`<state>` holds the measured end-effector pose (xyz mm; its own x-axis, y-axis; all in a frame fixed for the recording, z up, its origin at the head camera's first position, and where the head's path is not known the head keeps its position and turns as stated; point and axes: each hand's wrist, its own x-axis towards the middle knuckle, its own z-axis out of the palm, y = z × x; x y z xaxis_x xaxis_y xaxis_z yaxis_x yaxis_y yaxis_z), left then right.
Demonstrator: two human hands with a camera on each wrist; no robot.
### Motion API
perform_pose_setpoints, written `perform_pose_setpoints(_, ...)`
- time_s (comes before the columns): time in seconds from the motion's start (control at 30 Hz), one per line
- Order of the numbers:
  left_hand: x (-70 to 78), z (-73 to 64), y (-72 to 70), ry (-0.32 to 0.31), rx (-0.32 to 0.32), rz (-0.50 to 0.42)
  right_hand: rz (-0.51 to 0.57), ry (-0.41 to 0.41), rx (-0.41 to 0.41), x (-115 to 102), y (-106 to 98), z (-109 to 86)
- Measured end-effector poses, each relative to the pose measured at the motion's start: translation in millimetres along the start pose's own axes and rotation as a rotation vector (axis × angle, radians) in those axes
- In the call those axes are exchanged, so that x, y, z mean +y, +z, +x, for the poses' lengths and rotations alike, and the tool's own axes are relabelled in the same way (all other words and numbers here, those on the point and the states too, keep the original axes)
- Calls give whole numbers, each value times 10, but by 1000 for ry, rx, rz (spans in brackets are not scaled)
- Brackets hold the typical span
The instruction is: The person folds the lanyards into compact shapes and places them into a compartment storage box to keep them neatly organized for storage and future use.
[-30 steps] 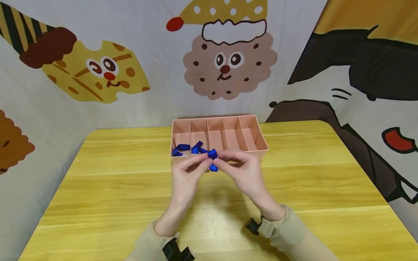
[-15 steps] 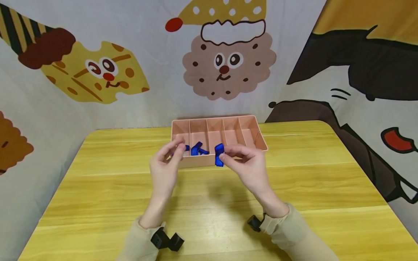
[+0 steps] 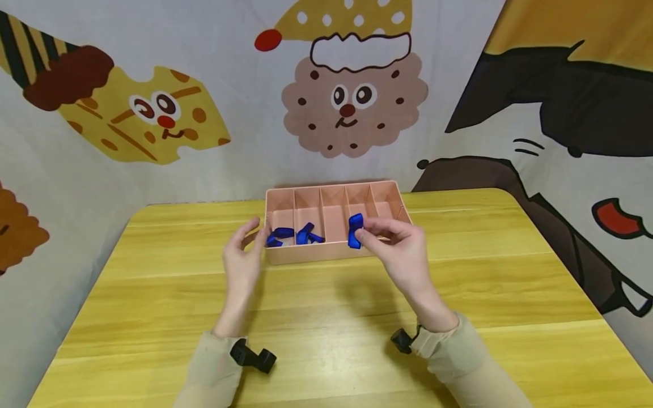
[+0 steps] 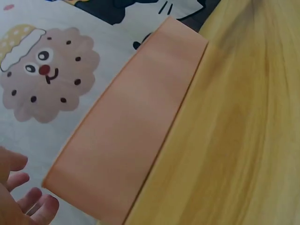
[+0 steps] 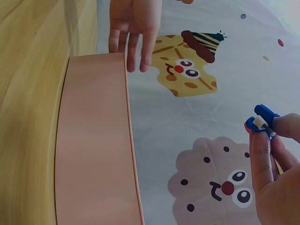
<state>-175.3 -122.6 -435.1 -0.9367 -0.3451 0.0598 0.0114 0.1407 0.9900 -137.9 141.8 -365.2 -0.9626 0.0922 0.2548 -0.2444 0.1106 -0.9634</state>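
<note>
My right hand (image 3: 403, 258) pinches a blue ribbon bow (image 3: 355, 232) between thumb and fingers, over the front wall of a pink divided box (image 3: 306, 254). Seen from the right wrist, the bow (image 5: 262, 123) shows a small whitish piece at its middle. My left hand (image 3: 242, 265) is at the box's left end with its fingers extended and nothing in them; the right wrist view shows this hand (image 5: 135, 28) close by the box's corner. Blue ribbon pieces lie in the two leftmost compartments, one ribbon (image 3: 283, 232) in the first and another ribbon (image 3: 308, 233) in the second.
The box stands at the back of a yellow wood-grain table (image 3: 326, 334), close to a cloth backdrop (image 3: 245, 107) printed with cartoon food. Thin upright dividers (image 3: 321, 212) split the box into several compartments. Both sleeves carry black wrist devices (image 3: 253, 356).
Both hands were together on the bow. The left hand has let go and moved left to the box's end; the right hand has carried the bow slightly right and up.
</note>
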Motion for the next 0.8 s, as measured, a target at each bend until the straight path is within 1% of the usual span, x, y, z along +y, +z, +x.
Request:
perform_pose_setpoints(0.07,-36,15,-9,-31,-23,12,-12,7,2,-5,-2,6)
perform_pose_setpoints(0.17,-89,33,-13,-66,-34,17,-24,18,2,-4,-2,16)
perform_pose_setpoints(0.27,-133,57,-12,-88,-42,8,-31,27,-2,6,-1,29)
perform_pose_setpoints(0.4,-171,75,-19,-117,-57,-21,-36,40,-16,32,1,33)
perform_pose_setpoints(0.53,-186,98,-19,-152,-71,-69,-66,46,-30,54,-9,45)
perform_pose_setpoints(0.67,-195,117,-15,-162,-86,-78,-118,54,-42,49,-24,88)
perform_pose_setpoints(0.8,-209,132,-19,-167,-84,-75,-191,42,-81,23,-9,201)
